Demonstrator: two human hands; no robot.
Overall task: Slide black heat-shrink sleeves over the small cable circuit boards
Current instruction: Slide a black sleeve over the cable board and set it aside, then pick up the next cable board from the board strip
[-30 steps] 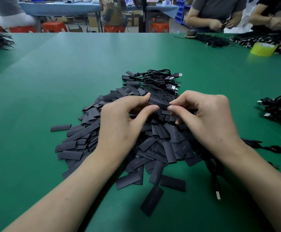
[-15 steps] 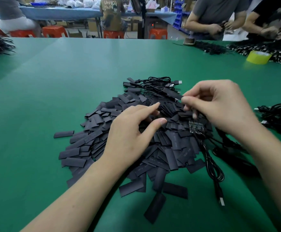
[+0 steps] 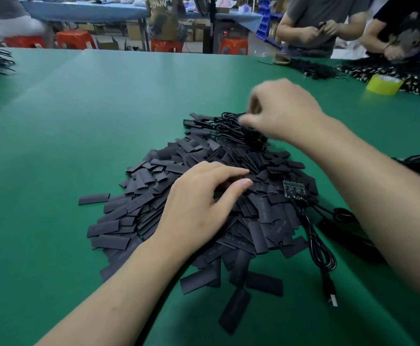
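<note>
Fingers (image 3: pixel 230 171) of left hand (image 3: pixel 201 203) lie relaxed on heat-shrink sleeve pile (image 3: pixel 154 186); right hand (image 3: pixel 288 113), beyond the pile at cables (image 3: pixel 226 127), is blurred, grip unclear.

1. Illumination: bright, even, from overhead; pale sheen bands cross the green table (image 3: pixel 99 103).
2. Shadows: soft, darkest beneath the right forearm (image 3: pixel 378 196).
3. Blur: right hand (image 3: pixel 286 113) motion-smeared at the fingers; the near field is sharp.
4. Distortion: wide-angle bending at the edges.
</note>
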